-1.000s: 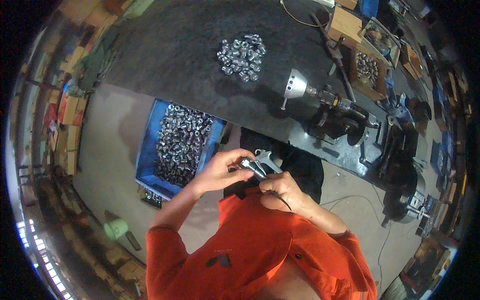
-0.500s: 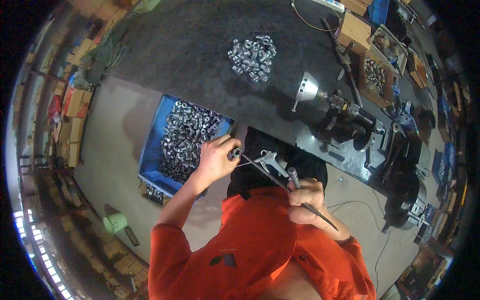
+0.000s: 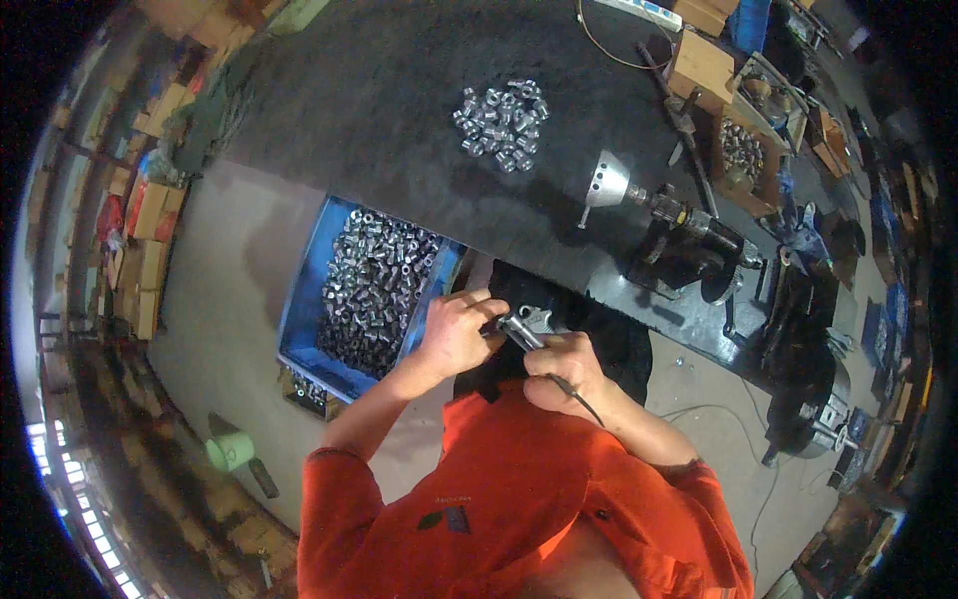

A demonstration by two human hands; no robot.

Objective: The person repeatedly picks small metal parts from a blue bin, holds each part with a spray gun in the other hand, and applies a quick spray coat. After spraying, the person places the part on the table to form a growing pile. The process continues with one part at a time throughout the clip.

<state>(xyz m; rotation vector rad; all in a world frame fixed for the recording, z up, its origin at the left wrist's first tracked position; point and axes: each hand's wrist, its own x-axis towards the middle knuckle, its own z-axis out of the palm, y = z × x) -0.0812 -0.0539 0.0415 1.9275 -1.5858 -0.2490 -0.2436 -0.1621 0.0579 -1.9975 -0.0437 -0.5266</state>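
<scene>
Both hands meet at frame centre, just below the dark workbench (image 3: 379, 110) edge. The left hand (image 3: 454, 334) is curled, its fingertips pinching a small metal part against the tool's nozzle. The right hand (image 3: 564, 369) is wrapped in a fist around a metal air-gun tool (image 3: 527, 327), a thin black hose trailing from it toward the lower right. Both forearms rise bent from orange sleeves. A blue bin (image 3: 299, 319) of metal fittings sits just left of the left hand.

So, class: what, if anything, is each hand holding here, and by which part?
The right hand grips a slim metal tool by its handle end. The left hand pinches something small at the tool's tip, too hidden to identify.
</scene>
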